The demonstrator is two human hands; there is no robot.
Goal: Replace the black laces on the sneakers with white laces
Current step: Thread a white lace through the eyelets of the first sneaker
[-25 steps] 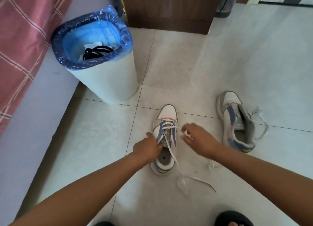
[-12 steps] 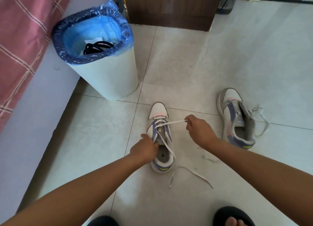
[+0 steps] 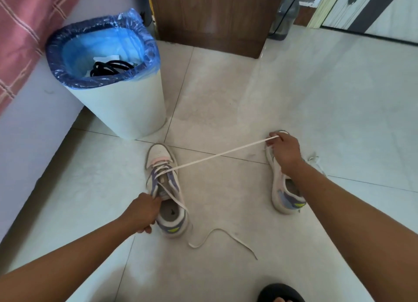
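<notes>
Glossy tiled floor [image 3: 294, 87], taut flat white lace [image 3: 217, 153]

I see a white lace [image 3: 217, 154] on a cream sneaker [image 3: 166, 189] with lavender panels, pink band, neon-yellow heel. White bin [image 3: 126, 108], blue liner, black laces [image 3: 108, 67] inside. Pink checked cloth [image 3: 24, 30], brown cabinet [image 3: 214, 14], pale tiles [image 3: 316, 98].
</notes>
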